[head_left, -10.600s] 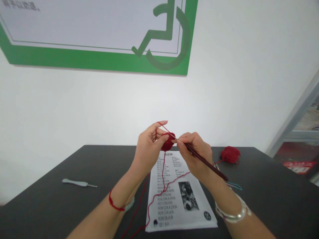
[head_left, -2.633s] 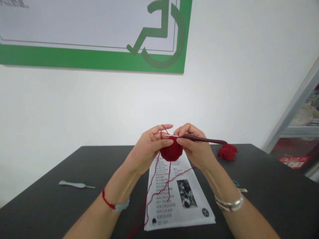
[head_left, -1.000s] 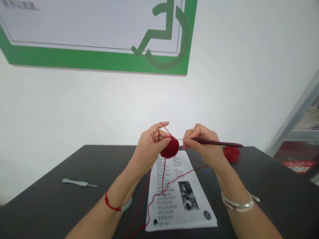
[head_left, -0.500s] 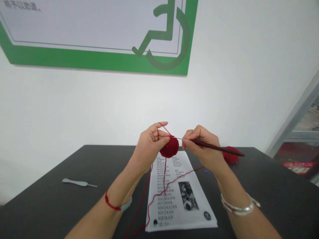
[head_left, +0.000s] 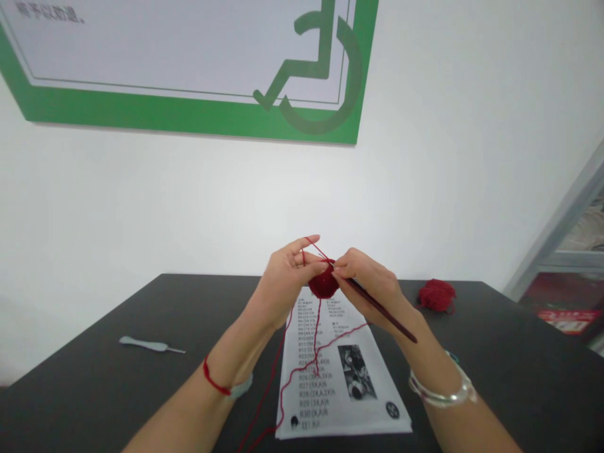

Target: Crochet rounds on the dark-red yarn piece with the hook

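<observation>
My left hand (head_left: 293, 270) pinches the edge of a round red crochet piece (head_left: 323, 285), with red yarn (head_left: 317, 246) looped over its raised index finger. In my right hand (head_left: 372, 283) is a crochet hook with a dark red-brown handle (head_left: 382, 308), slanting down toward my right wrist. The hook's thin metal end meets the top edge of the piece, where my right fingertips are close to my left thumb. Its very tip is hard to make out. A yarn tail hangs from the piece over the printed pattern sheet (head_left: 325, 409).
A red yarn ball (head_left: 436, 296) lies on the dark table (head_left: 94, 402) at the right. Another hook with a pale grey handle (head_left: 146, 344) is at the left. Behind the table is a white wall with a green-bordered sign (head_left: 198, 123). Shelving (head_left: 557, 270) stands far right.
My right hand has moved left, up against the crochet piece, and the hook's handle now tilts more steeply downward. The yarn ball shows fully. My left hand keeps its hold.
</observation>
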Demonstrator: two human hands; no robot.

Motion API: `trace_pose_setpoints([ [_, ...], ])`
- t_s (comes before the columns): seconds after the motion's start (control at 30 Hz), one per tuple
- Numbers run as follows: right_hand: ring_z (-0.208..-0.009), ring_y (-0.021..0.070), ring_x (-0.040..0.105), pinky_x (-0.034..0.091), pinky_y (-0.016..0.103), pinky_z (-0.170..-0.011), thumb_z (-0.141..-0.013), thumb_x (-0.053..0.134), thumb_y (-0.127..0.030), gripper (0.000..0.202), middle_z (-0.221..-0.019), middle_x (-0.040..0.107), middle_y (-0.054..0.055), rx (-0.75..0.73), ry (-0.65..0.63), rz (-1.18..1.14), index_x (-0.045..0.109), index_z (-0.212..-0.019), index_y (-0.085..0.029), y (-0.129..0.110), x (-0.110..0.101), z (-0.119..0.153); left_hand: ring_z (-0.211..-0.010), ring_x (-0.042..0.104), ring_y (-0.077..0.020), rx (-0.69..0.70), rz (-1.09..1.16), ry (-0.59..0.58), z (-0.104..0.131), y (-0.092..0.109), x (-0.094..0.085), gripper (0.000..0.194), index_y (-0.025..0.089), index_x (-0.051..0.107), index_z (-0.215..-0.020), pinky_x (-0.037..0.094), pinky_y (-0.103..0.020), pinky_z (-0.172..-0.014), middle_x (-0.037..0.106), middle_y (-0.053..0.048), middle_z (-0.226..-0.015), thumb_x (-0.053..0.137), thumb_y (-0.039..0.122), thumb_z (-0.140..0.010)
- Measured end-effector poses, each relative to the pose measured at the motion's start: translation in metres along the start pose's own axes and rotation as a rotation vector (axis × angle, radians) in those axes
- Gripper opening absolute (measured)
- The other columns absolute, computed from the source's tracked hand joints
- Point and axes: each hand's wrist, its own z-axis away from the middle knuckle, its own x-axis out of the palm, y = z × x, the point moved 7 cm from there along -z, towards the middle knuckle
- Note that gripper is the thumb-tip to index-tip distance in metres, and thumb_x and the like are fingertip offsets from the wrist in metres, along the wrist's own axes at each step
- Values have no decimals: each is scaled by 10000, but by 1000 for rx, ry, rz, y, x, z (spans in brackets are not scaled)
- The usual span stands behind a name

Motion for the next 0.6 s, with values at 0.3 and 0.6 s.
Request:
trace_pose_setpoints([
  [0.3,-660,177,418,388,331,-585,-899,450,-41,255,-715,532,23,-173,-9,258,455,-750,-247,6,22,10,-555,556,-88,-188,163,-144,-6,-16,0,463,70,618,-1110,416,-237,-599,653,5,-641,741,103,-665],
  [0.6,-649,174,449,354,312,-569,-865,460,-1,268,-672,482,1,-20,139,153,408,-771,-247,-5,17,2,-610,567,-126,166,-212,46,-4,5,-6,586,94,529,-1289,450,-264,-606,637,13,-669,674,142,-723],
])
